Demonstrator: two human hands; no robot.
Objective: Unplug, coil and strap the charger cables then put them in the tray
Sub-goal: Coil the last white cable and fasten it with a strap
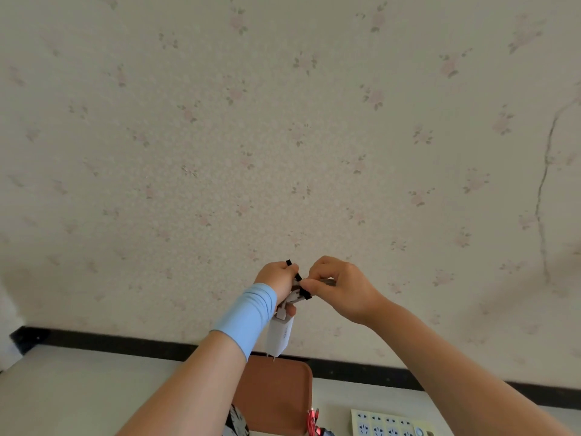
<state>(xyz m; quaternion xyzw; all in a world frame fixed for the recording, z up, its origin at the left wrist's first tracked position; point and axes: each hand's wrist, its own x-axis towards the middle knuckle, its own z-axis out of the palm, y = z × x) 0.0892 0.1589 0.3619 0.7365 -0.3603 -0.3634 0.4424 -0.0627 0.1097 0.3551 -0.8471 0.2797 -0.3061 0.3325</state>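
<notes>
Both hands are raised in front of the wall, close together. My left hand [279,280], with a light blue wristband, grips a coiled white cable bundle [292,298]; its white charger plug [280,336] dangles below the hand, prongs down. My right hand [338,286] pinches a black strap [303,292] that runs around the coil; one strap end sticks up above my left fingers. The brown tray [276,391] lies on the table under my hands. Most of the coil is hidden inside my fingers.
A white power strip [386,424] lies at the bottom right of the table. A red cable [312,420] rests beside the tray's right edge. Something black and white [235,423] lies at the tray's near left. A black baseboard runs along the flowered wall.
</notes>
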